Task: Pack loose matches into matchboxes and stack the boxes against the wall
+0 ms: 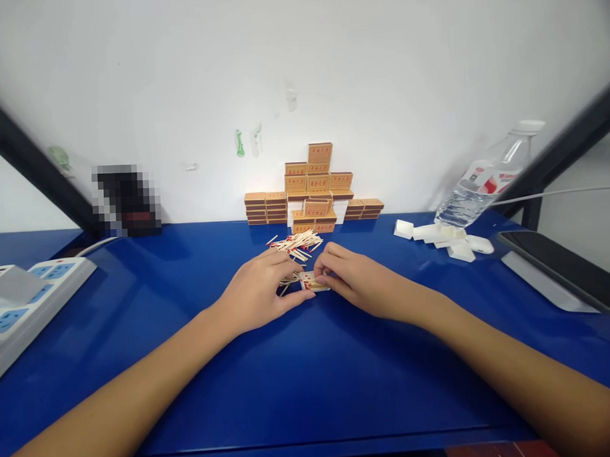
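A small white matchbox tray with red-tipped matches in it lies on the blue tabletop between my hands. My left hand curves around its left end, thumb along the near edge and fingers at the far side. Some loose matches show under that palm. From the right, my right hand reaches over the tray, its fingertips pinched together at the matches; what they hold is hidden. Just beyond the hands is a loose pile of matches.
Stacked matchboxes stand against the wall. At right are white plastic pieces, a leaning water bottle and a phone on a pale stand. A power strip lies at left, with a pixelated dark object behind.
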`<state>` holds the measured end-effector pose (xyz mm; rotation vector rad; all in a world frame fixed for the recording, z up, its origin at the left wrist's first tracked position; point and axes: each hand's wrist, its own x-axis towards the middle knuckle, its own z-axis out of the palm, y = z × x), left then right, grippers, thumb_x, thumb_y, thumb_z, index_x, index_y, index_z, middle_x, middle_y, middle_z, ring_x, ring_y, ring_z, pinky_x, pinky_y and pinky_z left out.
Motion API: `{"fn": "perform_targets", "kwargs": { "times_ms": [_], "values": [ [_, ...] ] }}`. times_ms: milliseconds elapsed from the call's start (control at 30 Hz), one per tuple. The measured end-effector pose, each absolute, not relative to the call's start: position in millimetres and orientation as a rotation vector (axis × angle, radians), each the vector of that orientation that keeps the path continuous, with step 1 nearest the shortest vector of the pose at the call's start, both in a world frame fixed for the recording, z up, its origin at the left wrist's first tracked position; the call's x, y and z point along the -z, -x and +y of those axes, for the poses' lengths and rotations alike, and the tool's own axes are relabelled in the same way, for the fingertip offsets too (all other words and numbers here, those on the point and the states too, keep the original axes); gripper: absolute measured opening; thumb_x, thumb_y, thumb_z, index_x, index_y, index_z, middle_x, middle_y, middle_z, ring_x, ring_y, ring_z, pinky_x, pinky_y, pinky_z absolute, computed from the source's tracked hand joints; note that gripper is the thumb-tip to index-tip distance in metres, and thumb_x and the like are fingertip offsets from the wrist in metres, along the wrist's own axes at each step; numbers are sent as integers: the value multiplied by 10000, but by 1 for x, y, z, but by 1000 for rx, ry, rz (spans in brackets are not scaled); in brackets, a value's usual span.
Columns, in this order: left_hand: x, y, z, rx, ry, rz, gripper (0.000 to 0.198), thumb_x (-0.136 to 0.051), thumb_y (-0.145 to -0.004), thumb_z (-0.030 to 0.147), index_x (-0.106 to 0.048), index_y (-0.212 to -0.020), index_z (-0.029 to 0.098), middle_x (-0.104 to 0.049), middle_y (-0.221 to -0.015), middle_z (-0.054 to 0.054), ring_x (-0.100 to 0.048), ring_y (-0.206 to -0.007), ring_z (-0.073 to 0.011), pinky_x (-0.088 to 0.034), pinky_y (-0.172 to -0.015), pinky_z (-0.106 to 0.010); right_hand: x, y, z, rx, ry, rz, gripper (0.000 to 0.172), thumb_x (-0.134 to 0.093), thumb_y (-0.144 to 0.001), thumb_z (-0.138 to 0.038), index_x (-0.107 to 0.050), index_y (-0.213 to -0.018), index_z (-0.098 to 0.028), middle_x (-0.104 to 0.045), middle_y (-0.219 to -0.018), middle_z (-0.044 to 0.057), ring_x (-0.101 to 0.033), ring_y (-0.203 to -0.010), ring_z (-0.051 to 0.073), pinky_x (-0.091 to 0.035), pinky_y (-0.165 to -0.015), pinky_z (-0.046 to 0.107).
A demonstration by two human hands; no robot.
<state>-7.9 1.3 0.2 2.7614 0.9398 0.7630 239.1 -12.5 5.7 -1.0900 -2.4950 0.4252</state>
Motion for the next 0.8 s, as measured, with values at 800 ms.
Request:
{"fn": "perform_targets", "kwargs": {
  "times_ms": [800],
  "values": [
    [-2, 7, 0, -840, -2797, 900, 267, -752, -948, 412, -743, -1093, 187, -742, -1026, -64, -691, -987, -254, -571, -881, -423, -9, -240, -13, -419, 1036, -2426, 132, -586, -1028, -231, -712, -998, -210, -608, -1008, 52, -578, -836, 167, -462, -759, 319]
  ]
}}
